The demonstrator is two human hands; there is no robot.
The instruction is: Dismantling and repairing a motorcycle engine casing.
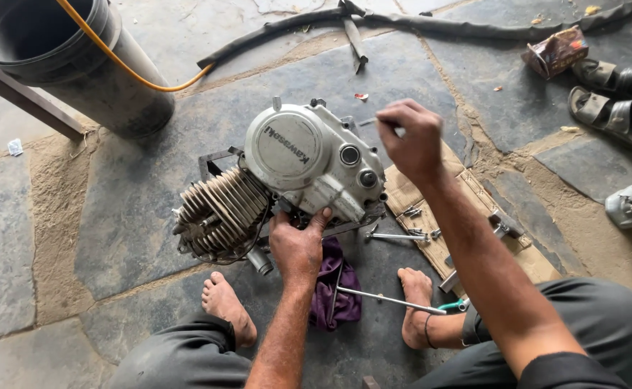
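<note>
Grey metal: the engine (287,180) sits on the stone floor (114,187), in the middle, just in front of the person's bare feet.
Engine shape: one end has a block of thin ribbed fins (218,209). The other end has a smooth round side cover (308,155) with two small round caps.
Left hand: the left hand (298,245) rests on the low edge of the side cover. The fingers curl against the metal and hold it steady.
Right hand: the right hand (413,140) is up in the air over the right end of the cover. It is closed in a fist around something small and thin. I cannot tell what it is.
How far along: the side cover is on the engine. Loose bolts (413,212) lie on the cardboard (467,216), so I think some bolts are out. I cannot tell if the cover is coming off or going on.
Tools: a thin shiny wrench (395,236) lies by the bolts. A long steel bar (388,299) lies across a soft purple rag (334,288).
Floor: flat dark stone slabs with sandy gaps.
Far things: a big black plastic pipe (78,65), a thin yellow hose (121,65), a long black rubber tube (417,21) and two sandals (607,94).
</note>
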